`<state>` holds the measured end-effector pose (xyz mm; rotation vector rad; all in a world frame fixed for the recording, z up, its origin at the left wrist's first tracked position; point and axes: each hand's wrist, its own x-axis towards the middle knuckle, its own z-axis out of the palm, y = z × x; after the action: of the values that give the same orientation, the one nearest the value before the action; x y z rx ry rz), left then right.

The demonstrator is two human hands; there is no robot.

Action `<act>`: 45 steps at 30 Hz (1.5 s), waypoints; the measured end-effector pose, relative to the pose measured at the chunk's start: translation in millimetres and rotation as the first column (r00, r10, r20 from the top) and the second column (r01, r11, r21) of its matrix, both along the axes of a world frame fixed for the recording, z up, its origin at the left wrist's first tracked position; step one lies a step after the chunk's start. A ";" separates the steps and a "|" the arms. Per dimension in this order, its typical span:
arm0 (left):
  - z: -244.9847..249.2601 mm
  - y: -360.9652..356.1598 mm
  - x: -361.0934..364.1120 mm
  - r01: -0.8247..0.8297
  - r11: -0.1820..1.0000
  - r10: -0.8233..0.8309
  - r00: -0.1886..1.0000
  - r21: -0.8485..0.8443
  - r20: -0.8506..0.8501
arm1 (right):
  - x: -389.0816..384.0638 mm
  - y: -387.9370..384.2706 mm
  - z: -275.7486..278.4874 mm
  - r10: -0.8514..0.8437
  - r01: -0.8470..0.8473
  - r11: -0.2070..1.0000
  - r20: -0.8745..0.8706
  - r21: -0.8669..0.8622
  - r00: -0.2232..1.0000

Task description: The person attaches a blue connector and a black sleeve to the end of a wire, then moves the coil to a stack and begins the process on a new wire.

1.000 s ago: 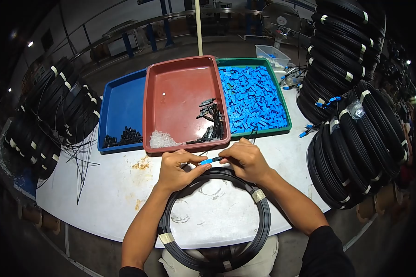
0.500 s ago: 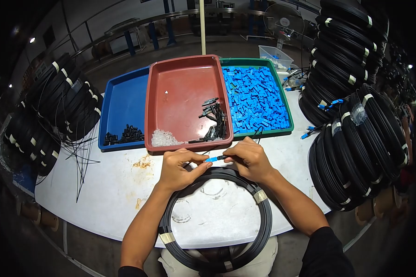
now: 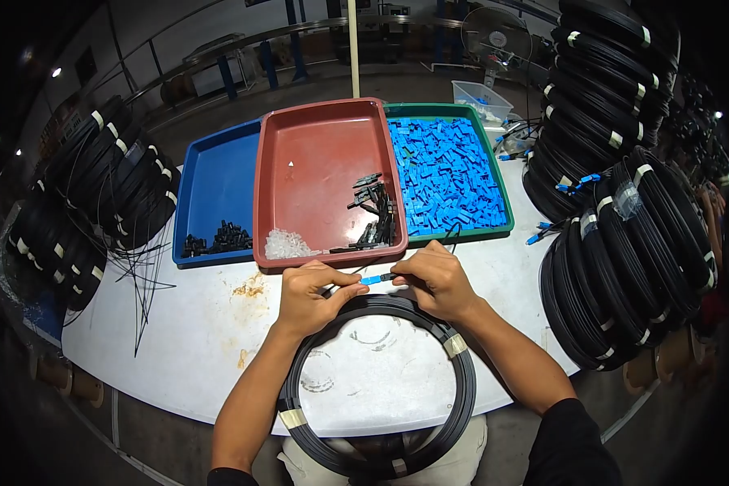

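Observation:
Between my two hands is a small blue fiber-optic connector [image 3: 372, 280] with a black rear end [image 3: 387, 277]. My left hand [image 3: 312, 293] pinches its blue end with thumb and forefinger. On the other side, my right hand [image 3: 437, 279] grips the black end, where the cable joins; the fingers hide part of it. Below both hands, a coil of black cable [image 3: 467, 381] bound with pale tape leans over the table's front edge, reaching my lap.
A red tray [image 3: 324, 162] holds black parts and clear pieces. Beside it are a blue tray [image 3: 219, 178] with black parts and a green tray [image 3: 502, 194] full of blue housings. Stacked cable coils [image 3: 624, 267] stand right, more coils [image 3: 121, 178] left, on the white table [image 3: 194, 324].
My left fingers have shifted slightly left along the connector, so more of its blue body shows. My right hand stays almost where it was.

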<state>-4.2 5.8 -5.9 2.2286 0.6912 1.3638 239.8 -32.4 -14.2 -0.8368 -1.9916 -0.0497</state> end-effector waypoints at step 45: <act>-30.6 14.3 -96.7 -0.570 0.813 0.535 0.812 -0.121 -0.231 | -168.3 -101.3 39.6 0.064 0.166 0.636 0.266 -0.754 0.962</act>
<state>-100.9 20.2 -36.5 2.0983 1.5753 1.2656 71.5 -133.7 25.4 -1.4998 -2.2498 0.7647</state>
